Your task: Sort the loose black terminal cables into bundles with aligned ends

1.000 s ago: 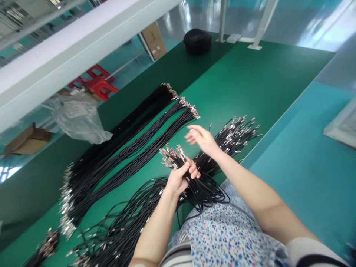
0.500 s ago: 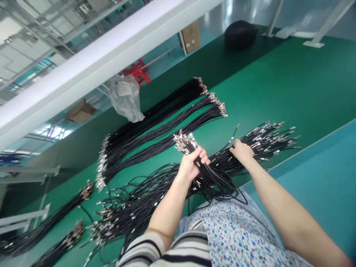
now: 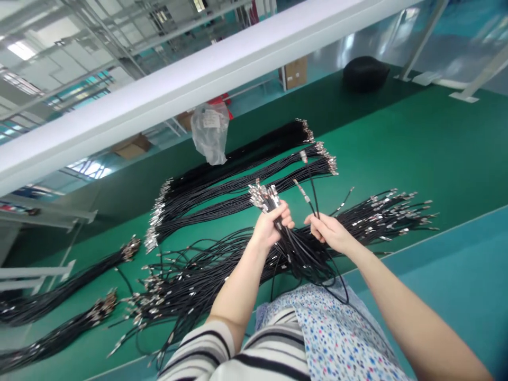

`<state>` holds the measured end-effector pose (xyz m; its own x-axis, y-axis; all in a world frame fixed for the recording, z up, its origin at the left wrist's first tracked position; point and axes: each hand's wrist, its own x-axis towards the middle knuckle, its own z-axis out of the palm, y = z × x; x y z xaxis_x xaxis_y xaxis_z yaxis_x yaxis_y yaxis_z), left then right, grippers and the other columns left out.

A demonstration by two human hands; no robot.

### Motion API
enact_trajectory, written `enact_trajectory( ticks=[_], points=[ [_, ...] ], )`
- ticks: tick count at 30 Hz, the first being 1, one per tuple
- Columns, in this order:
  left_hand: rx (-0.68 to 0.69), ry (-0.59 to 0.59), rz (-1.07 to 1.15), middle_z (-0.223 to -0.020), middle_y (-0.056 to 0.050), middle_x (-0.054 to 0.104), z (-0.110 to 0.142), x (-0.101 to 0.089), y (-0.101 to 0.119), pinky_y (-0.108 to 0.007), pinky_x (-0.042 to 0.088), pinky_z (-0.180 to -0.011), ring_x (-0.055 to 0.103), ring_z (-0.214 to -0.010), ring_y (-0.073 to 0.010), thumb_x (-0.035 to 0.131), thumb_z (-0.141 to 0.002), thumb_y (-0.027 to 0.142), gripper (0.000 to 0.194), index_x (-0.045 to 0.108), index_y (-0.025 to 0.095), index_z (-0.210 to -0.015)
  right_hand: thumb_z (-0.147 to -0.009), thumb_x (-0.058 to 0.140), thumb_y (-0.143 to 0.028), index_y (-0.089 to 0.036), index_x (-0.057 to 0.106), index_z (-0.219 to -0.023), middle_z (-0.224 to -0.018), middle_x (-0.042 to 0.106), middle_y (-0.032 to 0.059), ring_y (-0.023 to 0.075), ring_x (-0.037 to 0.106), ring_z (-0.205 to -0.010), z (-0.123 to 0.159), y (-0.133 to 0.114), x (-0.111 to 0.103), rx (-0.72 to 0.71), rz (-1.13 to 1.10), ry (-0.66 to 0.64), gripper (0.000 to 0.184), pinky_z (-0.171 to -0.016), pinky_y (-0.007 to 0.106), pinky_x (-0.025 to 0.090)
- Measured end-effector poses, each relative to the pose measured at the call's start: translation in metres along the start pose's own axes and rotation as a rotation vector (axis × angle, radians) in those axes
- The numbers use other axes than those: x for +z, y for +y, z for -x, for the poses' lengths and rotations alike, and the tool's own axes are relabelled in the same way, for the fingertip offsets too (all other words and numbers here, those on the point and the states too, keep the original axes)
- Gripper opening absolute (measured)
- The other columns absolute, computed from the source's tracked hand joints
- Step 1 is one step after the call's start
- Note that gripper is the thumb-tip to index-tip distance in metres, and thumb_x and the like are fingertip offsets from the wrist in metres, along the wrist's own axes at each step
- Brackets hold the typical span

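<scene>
My left hand [image 3: 273, 225] is closed round a bundle of black cables [image 3: 264, 196], their silvery and copper-coloured ends sticking up past the thumb. The bundle's lengths loop down toward the apron. To its right, my right hand [image 3: 328, 232] pinches a black cable [image 3: 311, 182] with its two metal-tipped ends pointing up; whether this is one doubled cable or two, I cannot tell. Beneath both hands lies a loose pile of black cables [image 3: 206, 270], its metal ends fanned out at left and right.
Neater cable bundles [image 3: 246, 185] lie behind the pile on the green tabletop [image 3: 432, 143]. More bundles [image 3: 71, 280] are at the left. A clear plastic bag [image 3: 210, 135] hangs by the white rail [image 3: 190, 84]. A black rounded object [image 3: 365, 74] sits at the back right.
My right hand has come up from the pile and moved left with cable ends pinched in it, nearer the left hand. My left hand keeps its bundle. The camera view has shifted slightly.
</scene>
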<state>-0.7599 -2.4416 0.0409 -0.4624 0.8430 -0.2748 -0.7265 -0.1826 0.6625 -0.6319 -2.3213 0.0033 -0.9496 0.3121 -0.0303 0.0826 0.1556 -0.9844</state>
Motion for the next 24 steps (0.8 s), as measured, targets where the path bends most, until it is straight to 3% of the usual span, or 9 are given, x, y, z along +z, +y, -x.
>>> enact_trajectory(
  ticks=[3, 5, 11, 16, 20, 24],
  points=[
    [0.031, -0.052, -0.149, -0.053, 0.006, 0.043, 0.005, 0.009, -0.013, -0.023, 0.038, -0.047, 0.041, -0.042, -0.0058, 0.068, -0.066, 0.024, 0.030, 0.053, 0.014, -0.090, -0.090, 0.031, -0.044, -0.014, 0.051, -0.081, -0.056, 0.046, -0.0025, 0.0071, 0.037, -0.045, 0.001, -0.007, 0.008, -0.037, 0.048, -0.067, 0.037, -0.043, 0.020, 0.032],
    [0.067, -0.049, -0.198, -0.051, 0.005, 0.045, 0.006, 0.011, -0.023, -0.024, 0.040, -0.047, 0.043, -0.041, -0.0069, 0.068, -0.065, 0.027, 0.030, 0.055, 0.012, -0.088, -0.091, 0.030, -0.041, -0.014, 0.052, -0.081, -0.066, 0.053, 0.0011, 0.0078, 0.043, -0.050, 0.001, -0.010, 0.012, -0.059, 0.113, -0.096, 0.036, -0.047, 0.020, 0.035],
    [0.088, 0.111, -0.187, -0.047, 0.003, 0.049, 0.008, 0.004, -0.028, -0.025, 0.041, -0.047, 0.048, -0.041, -0.0098, 0.068, -0.065, 0.034, 0.028, 0.055, 0.011, -0.075, -0.092, 0.027, -0.031, -0.017, 0.053, -0.089, -0.084, 0.062, 0.0045, 0.0152, 0.058, -0.077, 0.002, -0.008, 0.006, -0.060, 0.408, -0.160, 0.030, -0.070, 0.027, 0.043],
    [0.198, 0.211, -0.215, -0.073, -0.003, 0.062, 0.008, 0.000, -0.019, -0.022, 0.044, -0.058, 0.054, -0.057, -0.0083, 0.072, -0.061, 0.026, 0.027, 0.062, 0.011, -0.081, -0.089, 0.031, -0.025, -0.013, 0.055, -0.098, -0.092, 0.064, 0.0117, 0.0202, 0.060, -0.087, 0.007, 0.010, -0.002, 0.045, 0.674, -0.140, 0.028, -0.078, 0.031, 0.044],
    [0.206, 0.171, -0.079, -0.099, -0.010, 0.063, 0.009, -0.004, -0.019, -0.029, 0.045, -0.081, 0.058, -0.092, -0.0181, 0.070, -0.063, 0.023, 0.026, 0.065, 0.010, -0.084, -0.091, 0.029, -0.028, -0.014, 0.051, -0.113, -0.103, 0.061, 0.0127, 0.0211, 0.058, -0.096, 0.016, 0.020, 0.005, -0.063, 0.749, -0.039, 0.034, -0.082, 0.035, 0.045],
    [0.101, 0.143, -0.003, -0.084, -0.009, 0.063, 0.016, -0.008, -0.025, -0.034, 0.048, -0.075, 0.061, -0.082, -0.0201, 0.069, -0.066, 0.028, 0.026, 0.060, 0.011, -0.083, -0.091, 0.034, -0.026, -0.017, 0.051, -0.117, -0.100, 0.061, 0.0104, 0.0199, 0.056, -0.091, 0.028, 0.012, 0.018, -0.213, 0.771, -0.035, 0.033, -0.080, 0.036, 0.046]
  ],
)
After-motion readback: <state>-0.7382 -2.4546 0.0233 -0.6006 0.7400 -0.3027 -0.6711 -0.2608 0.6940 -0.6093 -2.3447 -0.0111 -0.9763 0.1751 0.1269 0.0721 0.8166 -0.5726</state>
